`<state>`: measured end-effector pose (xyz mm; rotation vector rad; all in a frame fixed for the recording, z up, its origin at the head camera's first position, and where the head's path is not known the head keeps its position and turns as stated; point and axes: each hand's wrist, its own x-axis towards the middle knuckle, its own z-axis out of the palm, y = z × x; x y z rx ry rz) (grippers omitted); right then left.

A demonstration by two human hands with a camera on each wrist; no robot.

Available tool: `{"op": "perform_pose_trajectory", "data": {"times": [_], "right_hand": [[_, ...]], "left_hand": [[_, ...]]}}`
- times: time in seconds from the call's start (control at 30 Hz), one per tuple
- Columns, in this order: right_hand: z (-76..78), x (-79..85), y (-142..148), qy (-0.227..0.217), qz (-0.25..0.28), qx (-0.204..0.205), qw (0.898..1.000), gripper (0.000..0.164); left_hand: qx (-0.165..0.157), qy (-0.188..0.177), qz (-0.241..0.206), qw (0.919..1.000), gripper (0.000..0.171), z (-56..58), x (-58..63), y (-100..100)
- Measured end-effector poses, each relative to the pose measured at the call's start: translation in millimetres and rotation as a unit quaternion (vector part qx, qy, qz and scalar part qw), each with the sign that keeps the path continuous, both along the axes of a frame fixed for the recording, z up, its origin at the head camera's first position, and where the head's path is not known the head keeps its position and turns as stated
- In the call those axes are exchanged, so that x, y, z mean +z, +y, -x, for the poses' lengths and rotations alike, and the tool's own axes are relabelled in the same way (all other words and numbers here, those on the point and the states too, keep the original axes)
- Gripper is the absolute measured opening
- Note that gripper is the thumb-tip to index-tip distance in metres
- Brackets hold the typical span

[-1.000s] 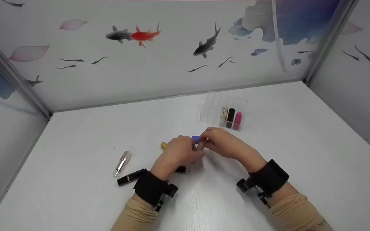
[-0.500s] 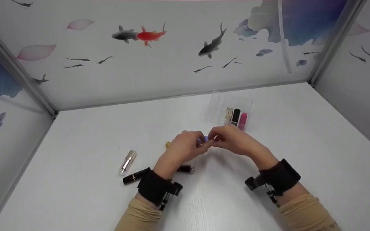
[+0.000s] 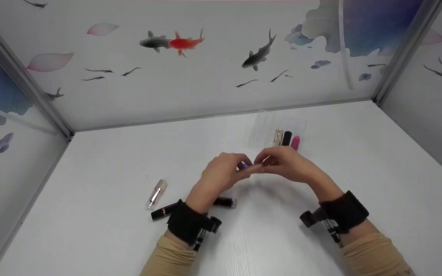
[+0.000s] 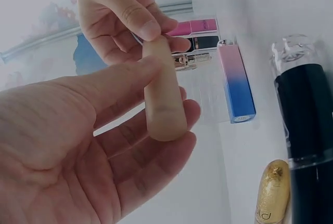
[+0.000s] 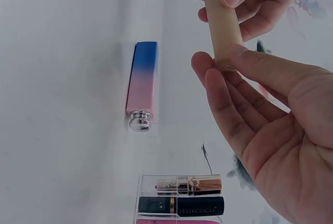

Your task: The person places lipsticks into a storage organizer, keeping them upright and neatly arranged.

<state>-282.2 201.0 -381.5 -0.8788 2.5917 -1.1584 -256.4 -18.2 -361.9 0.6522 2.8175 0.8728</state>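
Observation:
A beige lipstick tube point(image 4: 165, 99) hangs above the table, held at both ends. My left hand point(image 3: 221, 172) pinches one end between thumb and fingers. My right hand point(image 3: 288, 165) pinches the other end, its fingertips point(image 5: 213, 81) curled at the tip. In the head view the fingers mostly hide the tube. Below the hands lies a pink-and-blue lipstick point(image 5: 143, 76) with a silver end. Near the left hand are a gold lipstick point(image 4: 273, 190) and a black lipstick with a clear end point(image 4: 307, 115).
Behind the hands stands a clear divided box point(image 3: 261, 130) holding a gold-toned lipstick point(image 3: 278, 136), a black one point(image 3: 287, 138) and a pink one point(image 3: 296, 142). Left of the left wrist lie a clear-and-gold lipstick point(image 3: 156, 194) and a black tube point(image 3: 163, 212). Printed walls border the table.
Both hands have moved slightly right and away from the body, holding the beige tube between them. The head view has shifted a little as well.

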Motion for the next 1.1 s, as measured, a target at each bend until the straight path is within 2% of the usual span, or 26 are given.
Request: {"op": "perform_pose_trajectory", "data": {"times": [0.2,0.47,0.67,0.87,1.1], "right_hand": [[0.8,2.4,5,-0.019,0.047,-0.031,0.998,0.023],[0.9,6.4,7,0.002,0.073,-0.074,0.995,0.024],[-0.3,10.7,5,0.036,0.104,-0.098,0.989,0.025],[-3.8,10.9,-1,0.08,0.185,-0.117,0.973,0.028],[-4.7,12.7,-5,0.136,0.184,-0.14,0.963,0.023]], "left_hand": [[-0.006,0.02,-0.038,0.9991,0.033,1.9,1.8,0],[0.009,0.03,-0.05,0.9982,0.029,5.4,1.1,2],[0.02,0.054,-0.057,0.9968,0.028,7.3,-1.5,5],[0.019,0.098,-0.086,0.9914,0.026,12.6,-8.5,12],[0.021,0.112,-0.103,0.9882,0.026,18.1,-12.9,28]]}}
